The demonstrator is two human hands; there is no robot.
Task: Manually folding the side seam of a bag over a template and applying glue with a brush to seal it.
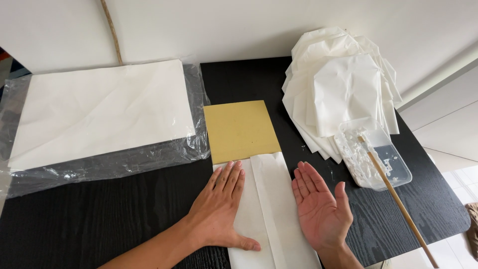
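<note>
White paper stack (99, 112) in plastic wrap, far left. Left hand (219, 209), flat and unclenched, presses folded paper (269, 209) over yellow card (241, 129) at centre. Right hand (321, 209) released, palm up, just beside. Glue tray (393, 169) with stick (393, 194); finished bags (338, 79) behind. Step judged: flattening the seam.

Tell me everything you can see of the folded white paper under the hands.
The folded white paper is a long, thin-looking strip lying flat on the black table, running from the near edge toward a yellow-brown card, whose near end it covers. Both sides are folded inward; one flap edge runs lengthwise down the middle. The left hand presses palm-down on its left part. The right hand is palm-up at its right edge.
</note>
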